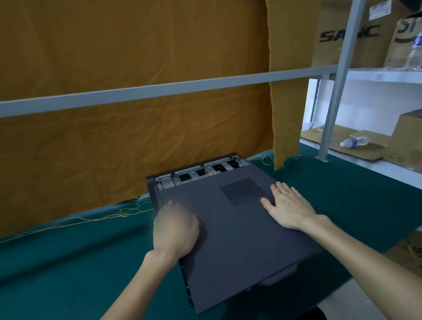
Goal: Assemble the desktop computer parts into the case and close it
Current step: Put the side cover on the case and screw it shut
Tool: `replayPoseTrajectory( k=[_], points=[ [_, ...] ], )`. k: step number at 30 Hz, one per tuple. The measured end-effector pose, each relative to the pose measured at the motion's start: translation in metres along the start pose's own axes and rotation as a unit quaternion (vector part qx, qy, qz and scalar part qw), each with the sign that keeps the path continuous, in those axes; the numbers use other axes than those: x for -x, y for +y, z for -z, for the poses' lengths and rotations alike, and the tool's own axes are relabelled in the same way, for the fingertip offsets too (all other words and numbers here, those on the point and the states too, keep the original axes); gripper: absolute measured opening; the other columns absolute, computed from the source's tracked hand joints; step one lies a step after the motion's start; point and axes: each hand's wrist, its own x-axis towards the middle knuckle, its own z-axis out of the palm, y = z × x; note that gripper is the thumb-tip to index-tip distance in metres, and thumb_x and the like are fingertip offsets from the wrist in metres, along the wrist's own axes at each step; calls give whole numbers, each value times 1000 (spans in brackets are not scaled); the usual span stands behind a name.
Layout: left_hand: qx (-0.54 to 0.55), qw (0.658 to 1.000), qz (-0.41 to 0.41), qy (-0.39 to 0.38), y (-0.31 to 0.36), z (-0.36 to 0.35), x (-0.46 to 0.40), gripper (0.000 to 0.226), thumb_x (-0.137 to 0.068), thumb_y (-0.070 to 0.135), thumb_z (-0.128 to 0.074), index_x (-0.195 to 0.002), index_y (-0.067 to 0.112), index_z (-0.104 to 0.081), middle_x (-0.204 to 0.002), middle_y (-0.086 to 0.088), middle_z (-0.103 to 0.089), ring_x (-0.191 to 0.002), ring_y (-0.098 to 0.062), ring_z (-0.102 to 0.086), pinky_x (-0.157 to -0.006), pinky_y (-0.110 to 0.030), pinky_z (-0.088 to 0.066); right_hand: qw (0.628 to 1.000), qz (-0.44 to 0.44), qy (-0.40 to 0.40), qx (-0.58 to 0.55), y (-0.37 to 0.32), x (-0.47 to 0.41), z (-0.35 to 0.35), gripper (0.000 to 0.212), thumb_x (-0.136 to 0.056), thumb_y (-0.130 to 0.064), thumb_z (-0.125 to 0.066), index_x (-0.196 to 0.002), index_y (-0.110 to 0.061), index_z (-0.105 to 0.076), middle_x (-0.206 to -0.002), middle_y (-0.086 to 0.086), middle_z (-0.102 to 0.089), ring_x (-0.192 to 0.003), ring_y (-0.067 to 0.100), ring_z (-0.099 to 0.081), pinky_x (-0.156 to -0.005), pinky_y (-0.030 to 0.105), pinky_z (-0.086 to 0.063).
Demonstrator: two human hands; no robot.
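The dark grey side panel (234, 232) lies flat on top of the computer case (155, 188), which rests on its side on the green table cloth (64, 280), near the middle of the table and angled slightly to the right. The panel does not cover the whole case: along the far edge a strip of the metal frame with its drive bays (201, 174) shows uncovered. A square patch of small vent holes (242, 191) sits in the far right part of the panel.

The left hand (176, 230) rests palm down on the panel's left side, near its edge, fingers a little bent and holding nothing. The right hand (288, 205) lies flat on the panel just beside the vent holes, fingers straight and spread.

Behind the table hangs a mustard-coloured cloth (124, 53), crossed by a grey metal bar (151, 90). To the right stands a shelf (387, 73) with cardboard boxes (345, 28) and plastic water bottles (419, 48).
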Motion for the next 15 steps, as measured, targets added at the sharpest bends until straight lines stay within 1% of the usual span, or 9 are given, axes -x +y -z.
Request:
replayPoseTrajectory(
  k=[3, 5, 7, 10, 15],
  points=[
    [-21, 1000, -7, 16, 3, -1, 3, 57, -99, 50, -43, -138, 9, -52, -153, -12, -45, -141, -31, -40, -117, -41, -30, 1000, 6, -3, 1, 10, 5, -1, 78, -105, -61, -25, -163, -10, -13, -171, 8, -9, -158, 20, -7, -128, 36, -6],
    [-16, 1000, 3, 19, 4, 0, 1, 55, -99, 49, -42, -136, 10, -53, -151, -10, -47, -140, -30, -40, -117, -41, -30, 1000, 13, -8, -2, 10, 3, 1, 78, -105, -61, -26, -163, -10, -14, -171, 8, -9, -158, 20, -7, -127, 36, -6],
    [-7, 1000, 11, 19, 4, -1, -3, 58, -100, 49, -40, -142, 9, -48, -156, -12, -42, -145, -30, -35, -121, -43, -25, 1000, 21, -5, -3, 4, -2, 3, 77, -106, -60, -26, -163, -10, -13, -171, 7, -9, -158, 19, -6, -127, 35, -6],
    [7, 1000, 26, 6, -2, -3, -13, 66, -102, 49, -37, -154, 9, -37, -165, -11, -28, -154, -27, -21, -126, -45, -13, 1000, 24, -1, -11, -4, -15, 3, 76, -106, -59, -27, -163, -10, -15, -171, 7, -9, -158, 19, -7, -127, 35, -5],
    [8, 1000, 15, -12, -9, 0, -38, 65, -104, 48, -35, -155, 8, -34, -167, -12, -24, -155, -27, -18, -127, -48, -10, 1000, 19, -6, -15, -8, -37, 0, 78, -105, -62, -26, -163, -11, -15, -171, 6, -10, -158, 19, -6, -127, 36, -4]
  ],
)
